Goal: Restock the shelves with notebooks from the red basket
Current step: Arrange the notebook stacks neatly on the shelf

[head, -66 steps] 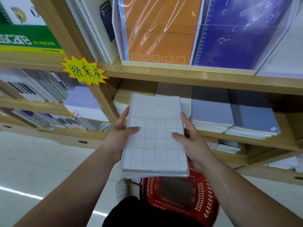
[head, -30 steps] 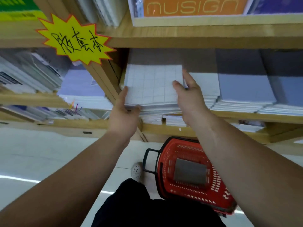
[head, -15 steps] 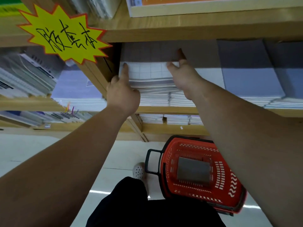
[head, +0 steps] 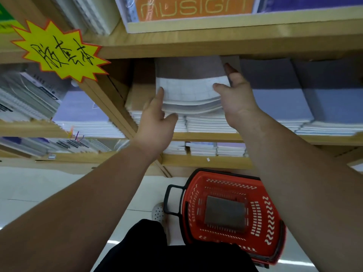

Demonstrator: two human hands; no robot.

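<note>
Head view: left hand (head: 155,122) and right hand (head: 237,99), fingers straight, squeeze the bowed notebooks (head: 188,91) sideways; overpressed, they could buckle, perhaps spilling nearward.

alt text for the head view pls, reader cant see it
A left hand and a right hand press the sides of a bowed stack of grid notebooks atop a pile on a wooden shelf. A red basket stands on the floor below; a yellow starburst sign is at upper left.
</note>
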